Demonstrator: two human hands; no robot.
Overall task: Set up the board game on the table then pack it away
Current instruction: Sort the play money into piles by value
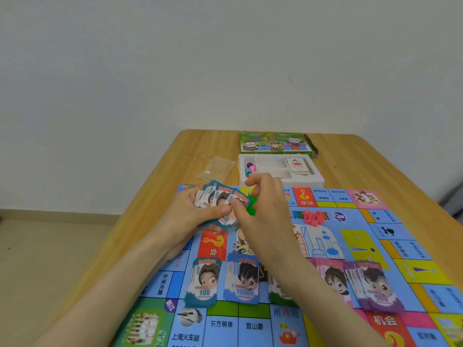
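**Banknotes fanned over the board**

The left grip (198, 216) holds fanned banknotes (218, 197) above the far-left part of the game board (325, 244). The right grip (265, 211) pinches the fan's right edge. Note stacks (204, 281) lie along the board's near part. The white tray (318, 179) sits beyond it on the counter (375, 166).

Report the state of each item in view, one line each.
Game board, unfolded flat on the table.
Fan of notes, spread in left hand; right hand pinches its edge.
Note stacks, in a row on the board.
White tray, uncovered, holding pawns and card deck.
Green box, behind tray, end flap open.
Plastic bag, flat beside tray.
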